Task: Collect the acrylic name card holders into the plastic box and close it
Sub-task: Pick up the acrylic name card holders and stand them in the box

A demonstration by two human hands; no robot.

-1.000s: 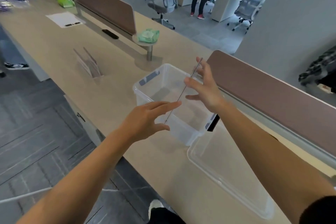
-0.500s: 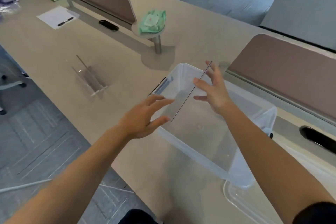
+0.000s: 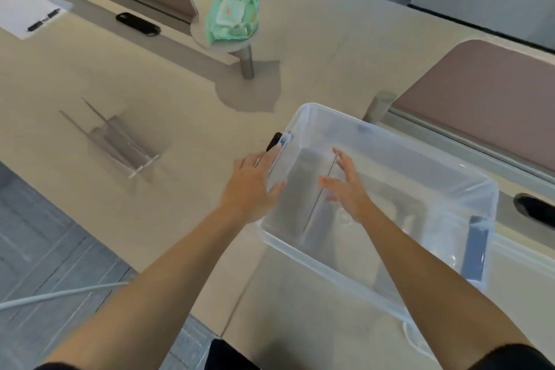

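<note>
A clear plastic box (image 3: pixel 390 141) stands open on the beige desk in front of me. Inside it a clear acrylic name card holder (image 3: pixel 319 195) stands upright, seen edge-on as a thin dark line. My right hand (image 3: pixel 348 192) is inside the box, its straight fingers against the holder's right face. My left hand (image 3: pixel 250 186) lies at the box's left wall with its fingers stretched over the rim; I cannot tell whether it touches the holder. More acrylic holders (image 3: pixel 120 144) sit together on the desk to the left.
The box's clear lid (image 3: pixel 408 336) lies on the desk at the lower right. A green wipes pack (image 3: pixel 232 16) rests on a small round stand behind. Brown desk dividers (image 3: pixel 480 105) rise behind the box, and paper with a pen (image 3: pixel 27 13) lies far left.
Both hands have gone down with the holder from above the box into it. My left hand now sits at the box's left rim. The camera has tilted downward.
</note>
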